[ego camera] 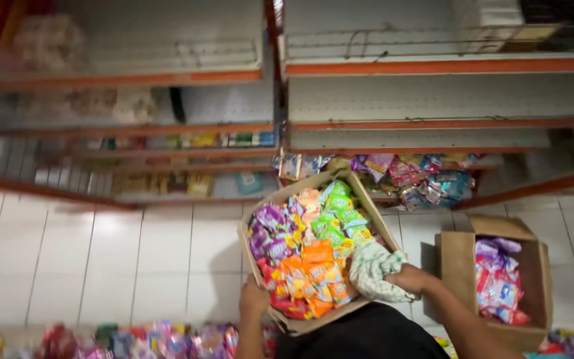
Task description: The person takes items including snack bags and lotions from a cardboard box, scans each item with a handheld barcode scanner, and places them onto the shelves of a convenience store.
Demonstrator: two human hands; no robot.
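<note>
Cardboard fills the middle of the view: a brown open box [250, 229], held up over the white tiled floor [101, 252] by both of the person's hands. The left hand [254, 299] is clamped on the box's near left corner, fingers curled around the rim. The right hand [412, 279] grips the near right edge, and a pale checked cloth [373, 269] is bunched under its fingers against that rim, so the hand holds cloth and cardboard together. Inside the box lie small bright sachets in packed groups: purple ones [270, 236] along the left wall, orange ones [313, 269] toward the near side, red ones [284, 296] at the near left corner, green and yellow ones [337, 216] toward the far right corner. Just right of the held box, on the floor, stands a second cardboard box [460, 266] with its flaps open, holding pink and purple packets [496, 279]. Beyond the far edge of the held box, the lowest shelf [433, 199] carries a loose heap of coloured packets [420, 176]. Higher shelves with orange edging [446, 66] stand mostly bare on the right, while blurred goods sit on those at the left. Along the bottom edge of the view runs a blurred row of more bright packets [154, 342].
</note>
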